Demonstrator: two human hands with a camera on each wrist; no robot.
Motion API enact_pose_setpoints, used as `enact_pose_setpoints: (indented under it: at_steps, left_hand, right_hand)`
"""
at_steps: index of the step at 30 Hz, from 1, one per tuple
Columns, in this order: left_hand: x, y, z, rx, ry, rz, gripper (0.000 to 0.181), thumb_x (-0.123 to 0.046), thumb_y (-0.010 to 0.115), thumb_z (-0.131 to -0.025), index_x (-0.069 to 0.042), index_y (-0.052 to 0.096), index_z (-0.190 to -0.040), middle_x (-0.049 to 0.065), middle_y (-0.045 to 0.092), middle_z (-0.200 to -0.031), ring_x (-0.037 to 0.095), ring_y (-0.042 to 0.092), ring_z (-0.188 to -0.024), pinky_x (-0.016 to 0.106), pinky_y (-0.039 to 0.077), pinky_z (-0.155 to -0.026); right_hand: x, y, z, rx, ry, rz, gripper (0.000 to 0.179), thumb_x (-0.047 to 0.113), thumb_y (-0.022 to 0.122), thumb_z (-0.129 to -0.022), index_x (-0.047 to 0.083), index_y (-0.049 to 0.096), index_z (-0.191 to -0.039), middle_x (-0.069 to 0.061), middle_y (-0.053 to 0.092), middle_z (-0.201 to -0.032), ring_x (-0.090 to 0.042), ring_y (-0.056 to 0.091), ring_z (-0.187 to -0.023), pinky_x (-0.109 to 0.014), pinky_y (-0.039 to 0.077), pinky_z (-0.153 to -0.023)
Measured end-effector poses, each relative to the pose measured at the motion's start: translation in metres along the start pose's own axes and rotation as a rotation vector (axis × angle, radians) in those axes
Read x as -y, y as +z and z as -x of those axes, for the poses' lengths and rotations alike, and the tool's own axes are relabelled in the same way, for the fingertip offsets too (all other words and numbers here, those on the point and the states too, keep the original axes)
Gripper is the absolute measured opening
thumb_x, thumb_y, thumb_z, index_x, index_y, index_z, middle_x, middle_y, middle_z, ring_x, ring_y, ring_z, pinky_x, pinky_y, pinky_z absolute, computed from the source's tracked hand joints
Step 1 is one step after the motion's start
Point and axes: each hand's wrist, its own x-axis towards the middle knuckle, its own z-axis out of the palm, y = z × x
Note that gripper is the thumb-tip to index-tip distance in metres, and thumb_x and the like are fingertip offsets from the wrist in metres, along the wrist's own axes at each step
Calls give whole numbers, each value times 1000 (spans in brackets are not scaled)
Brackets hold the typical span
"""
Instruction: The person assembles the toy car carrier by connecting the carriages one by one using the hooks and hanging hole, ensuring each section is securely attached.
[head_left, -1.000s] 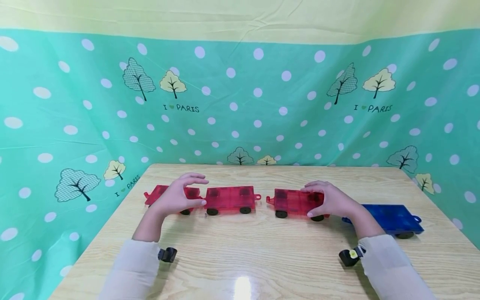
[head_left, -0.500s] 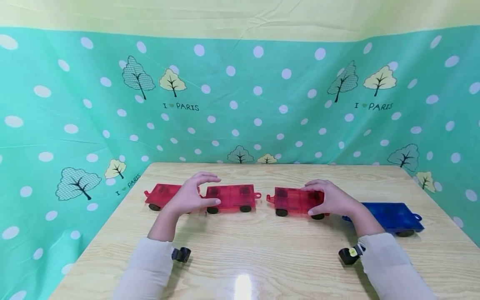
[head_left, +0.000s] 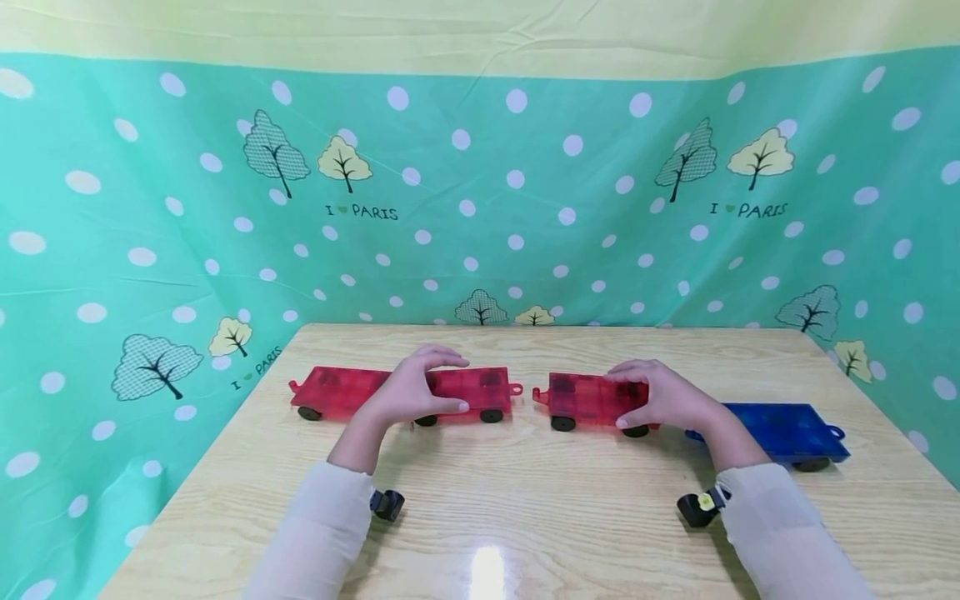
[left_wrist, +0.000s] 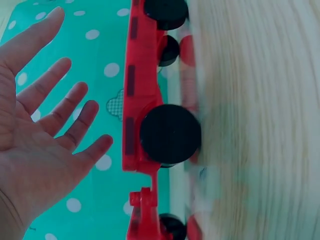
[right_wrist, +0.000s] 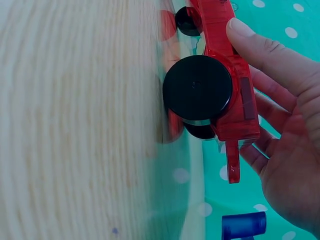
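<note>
My left hand (head_left: 408,392) hovers over the middle red toy train car (head_left: 480,382), thumb on the near side and fingers beyond it. In the left wrist view its spread fingers stand apart from the car's red side (left_wrist: 140,90). Another red train car (head_left: 345,392) joins that one on the left, end to end. My right hand (head_left: 667,400) holds the right red train car (head_left: 585,400) by its right end. The right wrist view has the thumb on the near side and the other fingers behind. A short gap separates the middle and right cars' couplings.
A blue train car (head_left: 783,432) stands behind the right forearm, its coupling (right_wrist: 244,225) near the held red car. All stand on a light wooden table (head_left: 450,508). A green dotted cloth (head_left: 517,200) hangs at the back and sides. Small wrist cameras sit below both hands.
My left hand has moved right, from the join between the two left red cars to over the middle car. The right hand and all cars have stayed put.
</note>
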Motion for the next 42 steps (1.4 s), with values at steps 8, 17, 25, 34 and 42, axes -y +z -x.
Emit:
enact_pose_setpoints:
  at_steps: [8,17,25,34,42]
  left_hand:
    - [1,12,-14,51,-23,-49,62,-29,88,-71,-14,66,-127,2,52,-134,24,45,-127,49,44,-100]
    - [1,22,-30,104,13,-141,63,-28,91,-68,-15,68,-126,3,55,-136,27,41,-131,45,43,-102]
    - [3,30,-39,135,-30,-251,67,-32,92,-66,-22,67,-127,-2,54,-139,25,40,-132,46,40,-102]
    - [7,31,-42,169,-63,-233,73,-34,92,-65,-24,64,-131,-5,60,-133,18,48,-129,52,32,-104]
    - [7,29,-46,195,-25,-248,68,-35,92,-64,-22,68,-126,-5,61,-131,18,48,-128,52,34,-101]
  right_hand:
    - [0,1,-1,12,24,-10,72,28,87,-73,-1,59,-132,-24,47,-138,-47,34,-130,-55,47,-94]
    - [3,1,-1,14,51,-22,72,27,87,-73,-1,59,-133,-23,47,-137,-47,35,-129,-53,49,-93]
    - [3,3,0,20,63,-33,71,26,87,-74,0,58,-134,-23,46,-139,-47,33,-130,-53,49,-93]
    - [6,5,-1,29,67,-28,71,25,86,-74,0,57,-134,-23,45,-139,-46,33,-130,-54,47,-95]
    - [6,4,-3,29,58,-45,71,24,86,-75,0,57,-135,-23,45,-139,-46,32,-131,-54,46,-96]
